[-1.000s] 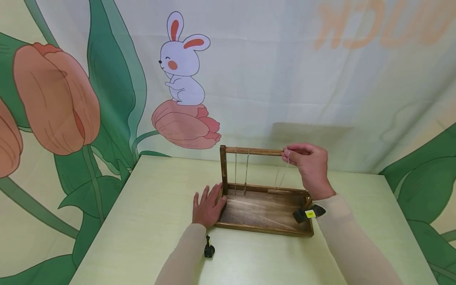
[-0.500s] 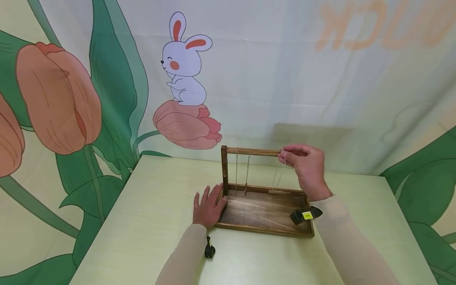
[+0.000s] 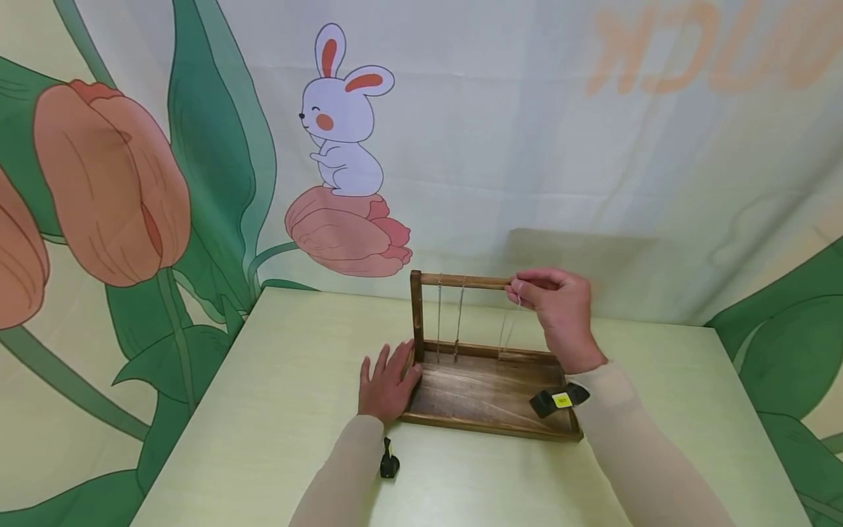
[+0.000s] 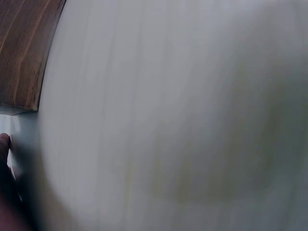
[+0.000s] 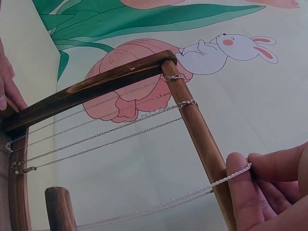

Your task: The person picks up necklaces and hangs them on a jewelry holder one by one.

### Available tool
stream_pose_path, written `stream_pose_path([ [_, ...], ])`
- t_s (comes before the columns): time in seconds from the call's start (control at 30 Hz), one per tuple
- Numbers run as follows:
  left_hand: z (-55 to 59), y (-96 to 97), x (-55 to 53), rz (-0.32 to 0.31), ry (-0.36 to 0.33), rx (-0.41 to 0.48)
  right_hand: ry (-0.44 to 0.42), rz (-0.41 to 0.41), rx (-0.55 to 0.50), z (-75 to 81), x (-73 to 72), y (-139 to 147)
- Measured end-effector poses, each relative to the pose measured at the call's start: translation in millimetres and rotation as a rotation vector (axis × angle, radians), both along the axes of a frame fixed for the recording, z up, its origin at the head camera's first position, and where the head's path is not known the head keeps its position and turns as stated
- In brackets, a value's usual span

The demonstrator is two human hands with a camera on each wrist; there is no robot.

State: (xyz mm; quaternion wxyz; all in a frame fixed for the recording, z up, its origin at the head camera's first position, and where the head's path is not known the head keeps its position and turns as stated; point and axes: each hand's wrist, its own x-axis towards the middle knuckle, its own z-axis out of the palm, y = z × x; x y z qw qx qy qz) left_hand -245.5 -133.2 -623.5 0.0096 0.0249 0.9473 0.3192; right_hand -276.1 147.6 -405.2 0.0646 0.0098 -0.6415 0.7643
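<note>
A dark-stained wooden rack has a shallow tray [image 3: 487, 395], a left post [image 3: 417, 315] and a round crossbar [image 3: 484, 281]. My right hand [image 3: 560, 311] is at the bar's right part, thumb and fingers pinching the end of a silver chain [image 5: 231, 177]. From there the chain runs down towards the tray. Two more chains hang at the bar's left part, one chain [image 3: 440, 322] beside the other chain [image 3: 459, 318], with small clasps showing near the bar in the right wrist view. My left hand [image 3: 387, 384] rests against the tray's left end, fingers spread.
The rack stands on a pale table [image 3: 276, 366]. Behind hangs a curtain [image 3: 560, 146] printed with a rabbit and tulips. In the right wrist view a short upright wooden piece [image 5: 60, 209] rises at the lower left. Small black cameras [image 3: 553, 400] sit on both wrists.
My right hand has slid a little left along the crossbar, bringing the pinched chain closer to the two hanging ones. The left hand stays at the tray's end.
</note>
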Motion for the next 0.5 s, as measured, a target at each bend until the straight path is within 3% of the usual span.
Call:
stream_pose_path([
  [0.5, -3.0, -0.2, -0.8, 0.001, 0.007, 0.002, -0.063, 0.002, 0.072, -0.4, 3.4, -14.9],
])
